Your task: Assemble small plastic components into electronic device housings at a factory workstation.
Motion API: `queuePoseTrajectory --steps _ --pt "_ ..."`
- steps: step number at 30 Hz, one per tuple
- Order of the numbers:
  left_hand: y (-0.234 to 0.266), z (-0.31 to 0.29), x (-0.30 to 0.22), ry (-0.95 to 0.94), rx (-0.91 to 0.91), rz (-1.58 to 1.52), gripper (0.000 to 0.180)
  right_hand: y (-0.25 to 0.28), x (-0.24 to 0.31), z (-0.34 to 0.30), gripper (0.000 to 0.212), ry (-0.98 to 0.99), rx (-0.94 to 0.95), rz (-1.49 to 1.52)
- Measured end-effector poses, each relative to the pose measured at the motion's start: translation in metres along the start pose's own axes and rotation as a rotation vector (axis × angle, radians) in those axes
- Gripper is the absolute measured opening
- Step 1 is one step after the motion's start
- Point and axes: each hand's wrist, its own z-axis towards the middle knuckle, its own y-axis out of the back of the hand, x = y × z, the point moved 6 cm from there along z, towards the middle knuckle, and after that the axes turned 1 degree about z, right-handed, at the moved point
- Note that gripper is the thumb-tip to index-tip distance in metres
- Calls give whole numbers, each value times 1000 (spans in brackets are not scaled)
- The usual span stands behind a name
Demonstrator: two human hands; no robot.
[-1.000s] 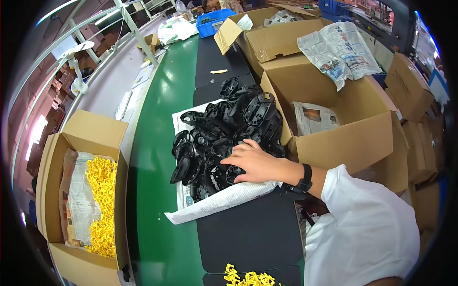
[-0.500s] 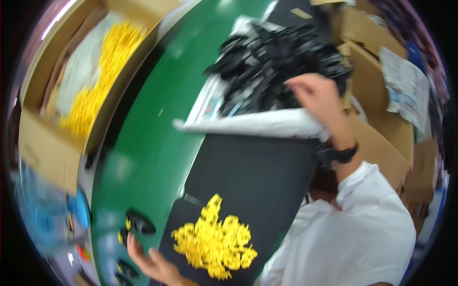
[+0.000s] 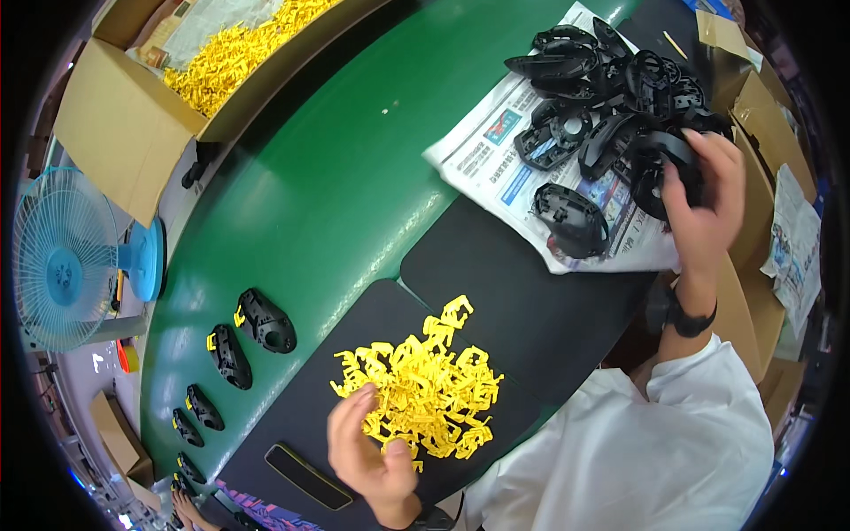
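My right hand [image 3: 713,199] is at the pile on the newspaper, thumb and fingers closed around the edge of a black plastic shell [image 3: 653,181]. More black shells [image 3: 611,137] lie heaped beside it; a single one [image 3: 571,219] sits nearer to me on the paper. My left hand [image 3: 376,451] hovers at the near left edge of a heap of small yellow plastic clips [image 3: 434,389]. Its fingers are apart and curved, with nothing seen between them. To the left, several black shells, each with a yellow clip at one end, stand in a row, the largest-looking [image 3: 266,320] farthest from me.
Newspaper [image 3: 482,159] and black mats [image 3: 496,274] cover part of the green table [image 3: 345,186]. A phone [image 3: 308,476] lies near my left hand. Beyond the table are a carton of yellow clips [image 3: 124,115] and a blue fan [image 3: 66,274]. Cartons [image 3: 753,292] stand at right. Another person's hand [image 3: 190,511] shows lower left.
The view has swung, shifting the scene. My right hand, earlier above the newspaper's near edge, now grips a shell. My left hand has moved from beside the row of shells to the yellow clips.
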Motion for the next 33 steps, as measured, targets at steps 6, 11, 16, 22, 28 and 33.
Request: queuePoseTrajectory --steps 6,11,16,22,28,33 --pt "-67 -11 -8 7 301 -634 125 -50 148 -41 27 351 620 848" --pt "-50 -26 16 501 -97 -816 72 -65 199 -97 32 291 631 1047" --pt "-26 -41 38 363 36 -799 108 -98 160 -111 30 383 1070 690" --pt "-16 -46 55 325 -82 -845 104 -121 146 -139 20 499 1146 483" --pt "-24 -43 52 396 -51 -790 112 -126 140 -134 19 213 1161 581" --pt "-32 -32 37 315 66 -709 109 -114 135 -116 13 23 989 638"
